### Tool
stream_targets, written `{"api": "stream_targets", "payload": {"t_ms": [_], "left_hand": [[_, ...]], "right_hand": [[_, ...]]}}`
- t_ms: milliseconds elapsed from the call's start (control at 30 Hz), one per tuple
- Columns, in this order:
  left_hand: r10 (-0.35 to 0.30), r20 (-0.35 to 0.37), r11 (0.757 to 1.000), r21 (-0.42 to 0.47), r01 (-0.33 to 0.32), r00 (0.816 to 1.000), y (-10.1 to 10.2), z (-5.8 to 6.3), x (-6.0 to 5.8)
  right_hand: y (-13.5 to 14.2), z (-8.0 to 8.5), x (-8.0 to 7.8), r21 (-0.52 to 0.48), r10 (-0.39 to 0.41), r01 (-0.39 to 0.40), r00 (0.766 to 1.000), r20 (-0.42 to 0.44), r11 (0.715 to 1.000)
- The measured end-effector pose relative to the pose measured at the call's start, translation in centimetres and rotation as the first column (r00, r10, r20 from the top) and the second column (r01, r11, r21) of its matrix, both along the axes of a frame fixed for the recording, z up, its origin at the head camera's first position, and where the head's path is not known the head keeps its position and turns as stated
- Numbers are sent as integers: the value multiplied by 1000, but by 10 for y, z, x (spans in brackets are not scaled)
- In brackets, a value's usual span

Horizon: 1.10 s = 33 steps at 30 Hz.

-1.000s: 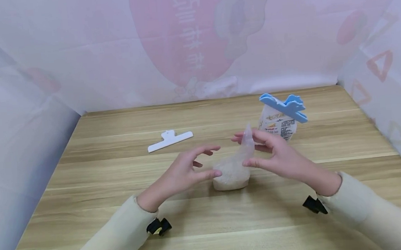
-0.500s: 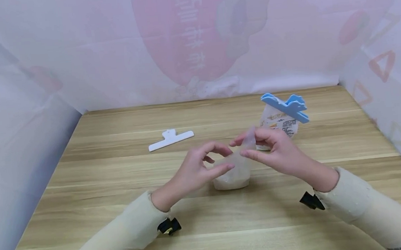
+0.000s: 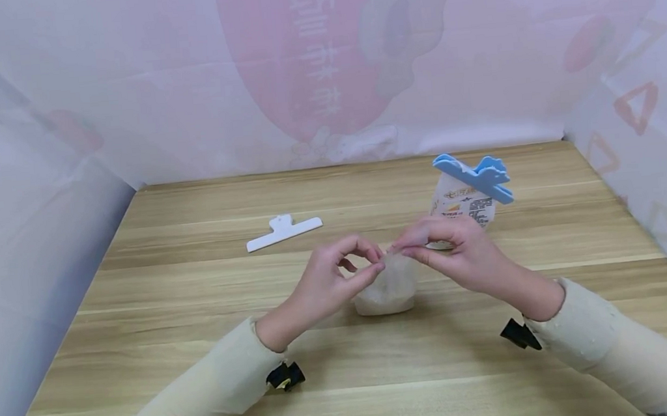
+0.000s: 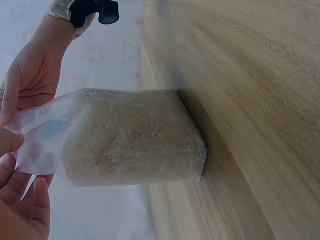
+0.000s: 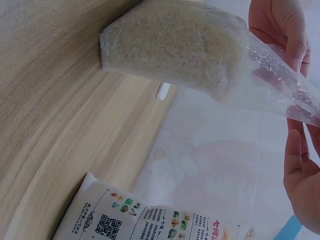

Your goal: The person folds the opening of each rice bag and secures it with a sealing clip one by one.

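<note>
A clear plastic bag of rice (image 3: 386, 292) stands upright on the table before me. In the left wrist view the rice (image 4: 135, 140) fills the lower part, and the upper film is bare. My left hand (image 3: 341, 269) pinches the left side of the bag's top edge between thumb and forefinger. With its thumb and fingers, my right hand (image 3: 460, 245) pinches the right side of that edge. The hands are close together above the rice. In the right wrist view the film is stretched between the left hand (image 5: 285, 27) and the right hand (image 5: 306, 185).
Behind my right hand stands a white printed bag (image 3: 459, 201), its top held by a blue sealing clip (image 3: 475, 178). A white sealing clip (image 3: 284, 233) lies on the wooden table (image 3: 198, 284) at back left. Printed cloth walls (image 3: 185, 115) surround the table's back and sides.
My left hand has moved right and up to the bag's top and closed on it. The bag's peak, which stood up at the right, is now lowered between my right fingers.
</note>
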<state>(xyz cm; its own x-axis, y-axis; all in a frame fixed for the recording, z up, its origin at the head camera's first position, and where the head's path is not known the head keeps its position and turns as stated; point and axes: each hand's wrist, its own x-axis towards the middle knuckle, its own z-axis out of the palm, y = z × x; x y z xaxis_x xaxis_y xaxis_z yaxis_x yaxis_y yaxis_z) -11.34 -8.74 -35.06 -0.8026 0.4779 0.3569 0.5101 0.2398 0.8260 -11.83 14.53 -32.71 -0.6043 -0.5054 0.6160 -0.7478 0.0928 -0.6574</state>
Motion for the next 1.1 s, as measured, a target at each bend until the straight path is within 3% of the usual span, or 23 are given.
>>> {"api": "stream_targets", "payload": {"t_ms": [267, 433, 600, 800, 1100], "left_hand": [[25, -184, 999, -22, -30, 983, 3, -5, -1], [42, -296, 997, -50, -59, 954, 6, -6, -1], [60, -374, 995, -51, -85, 926, 9, -6, -1], [58, -434, 994, -56, -91, 899, 9, -7, -1], [7, -471, 992, -108, -66, 882, 4, -5, -3]], "right_hand": [[1, -2, -2, -17, -12, 11, 998, -69, 1000], [-2, -1, 5, 8, -73, 73, 997, 19, 997], [-11, 1, 12, 48, -203, 200, 976, 77, 979], [-19, 5, 16, 72, -329, 323, 940, 89, 944], [-15, 7, 20, 137, -370, 357, 925, 88, 924]]}}
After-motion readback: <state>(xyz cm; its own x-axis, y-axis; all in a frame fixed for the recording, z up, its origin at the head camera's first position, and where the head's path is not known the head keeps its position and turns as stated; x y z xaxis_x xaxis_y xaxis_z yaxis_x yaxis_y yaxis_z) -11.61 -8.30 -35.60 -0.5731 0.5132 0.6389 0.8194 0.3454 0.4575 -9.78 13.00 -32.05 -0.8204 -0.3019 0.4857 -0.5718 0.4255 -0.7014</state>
